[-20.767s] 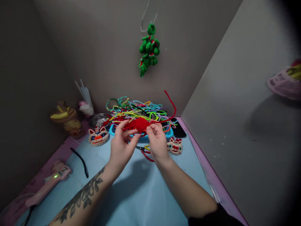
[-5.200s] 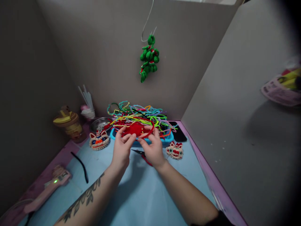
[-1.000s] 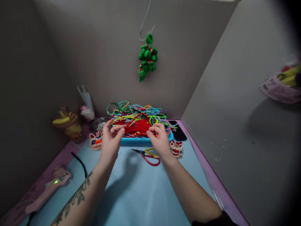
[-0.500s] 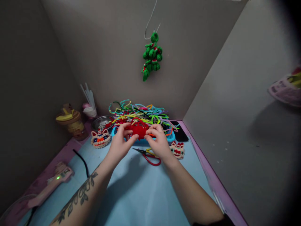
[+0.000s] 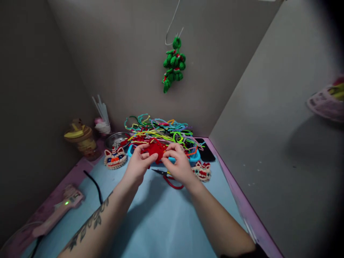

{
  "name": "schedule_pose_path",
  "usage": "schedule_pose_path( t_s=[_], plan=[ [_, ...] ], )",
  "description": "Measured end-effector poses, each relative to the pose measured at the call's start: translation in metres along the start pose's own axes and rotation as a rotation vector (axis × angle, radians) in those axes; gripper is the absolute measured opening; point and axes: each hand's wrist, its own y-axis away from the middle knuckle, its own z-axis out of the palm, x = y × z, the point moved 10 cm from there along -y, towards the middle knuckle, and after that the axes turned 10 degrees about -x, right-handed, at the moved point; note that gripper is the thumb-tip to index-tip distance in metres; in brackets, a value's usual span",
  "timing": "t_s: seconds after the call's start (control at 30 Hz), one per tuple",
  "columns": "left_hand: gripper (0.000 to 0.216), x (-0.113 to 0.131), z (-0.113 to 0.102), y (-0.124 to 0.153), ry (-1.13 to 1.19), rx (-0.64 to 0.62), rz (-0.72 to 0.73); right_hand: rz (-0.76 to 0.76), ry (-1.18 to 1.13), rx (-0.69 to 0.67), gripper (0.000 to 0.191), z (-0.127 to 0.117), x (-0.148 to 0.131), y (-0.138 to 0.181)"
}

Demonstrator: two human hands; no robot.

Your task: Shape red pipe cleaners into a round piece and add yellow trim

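Note:
My left hand (image 5: pixel 138 163) and my right hand (image 5: pixel 177 163) meet above the light blue table (image 5: pixel 161 222), both pinched on a small red pipe-cleaner piece (image 5: pixel 154 149). Just behind them a blue tray (image 5: pixel 196 157) holds a tangled heap of coloured pipe cleaners (image 5: pixel 161 129). Red-and-yellow scissors (image 5: pixel 172 179) lie on the table under my right hand.
Two small lion-head figures (image 5: pixel 115 157) (image 5: pixel 202 170) sit either side of the tray. A pink glue gun (image 5: pixel 57 211) and a black pipe cleaner (image 5: pixel 94 181) lie at left. A metal bowl (image 5: pixel 116 138), a phone (image 5: pixel 205 152) and a hanging green figure (image 5: pixel 173 64) are behind.
My hands, apart a second ago, have closed in together on the red piece and come slightly nearer to me.

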Motion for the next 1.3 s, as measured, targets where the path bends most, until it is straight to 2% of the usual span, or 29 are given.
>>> schedule_pose_path(
  t_s=[0.2,0.3,0.43,0.5,0.57,0.63,0.67,0.73,0.83,0.97,1.07,1.13,1.2,1.3],
  plan=[
    [0.064,0.013,0.0,0.002,-0.067,-0.033,0.053,0.062,-0.045,0.029,0.004,-0.011,0.012,-0.003],
    [0.058,0.022,0.006,0.003,-0.16,-0.106,0.071,0.086,-0.019,0.052,0.01,-0.021,0.016,-0.003],
    [0.054,0.023,0.014,0.004,-0.272,-0.2,0.053,0.105,-0.028,-0.102,0.004,-0.008,0.017,-0.005],
    [0.055,0.028,0.011,0.003,-0.328,-0.169,0.106,0.13,-0.089,-0.163,0.008,0.001,0.022,-0.005],
    [0.055,0.042,-0.002,0.005,-0.39,-0.026,0.228,0.177,-0.173,-0.114,0.012,0.001,0.033,-0.005],
    [0.049,0.054,-0.012,0.011,-0.448,0.118,0.344,0.247,-0.289,0.016,0.015,-0.005,0.049,-0.003],
    [0.044,0.056,-0.012,0.013,-0.473,0.143,0.371,0.285,-0.357,0.081,0.018,-0.008,0.058,-0.001],
    [0.035,0.05,-0.003,0.012,-0.496,0.085,0.362,0.328,-0.482,0.172,0.023,-0.01,0.07,0.001],
    [0.036,0.033,0.013,0.013,-0.463,-0.011,0.321,0.323,-0.58,0.239,0.026,-0.007,0.071,0.003],
    [0.04,0.022,0.017,0.017,-0.448,0.029,0.346,0.291,-0.59,0.235,0.02,0.003,0.058,0.005],
    [0.034,0.023,0.015,0.019,-0.475,0.059,0.372,0.28,-0.476,0.253,0.015,0.002,0.048,0.01],
    [0.03,0.028,0.014,0.021,-0.521,0.064,0.39,0.23,-0.253,0.307,0.014,-0.01,0.034,0.013],
    [0.028,0.031,0.014,0.022,-0.586,0.067,0.4,0.097,0.033,0.331,0.009,-0.02,0.009,0.015],
    [0.025,0.034,0.016,0.024,-0.674,0.058,0.406,-0.107,0.341,0.31,0.008,-0.019,-0.022,0.017]
  ],
)
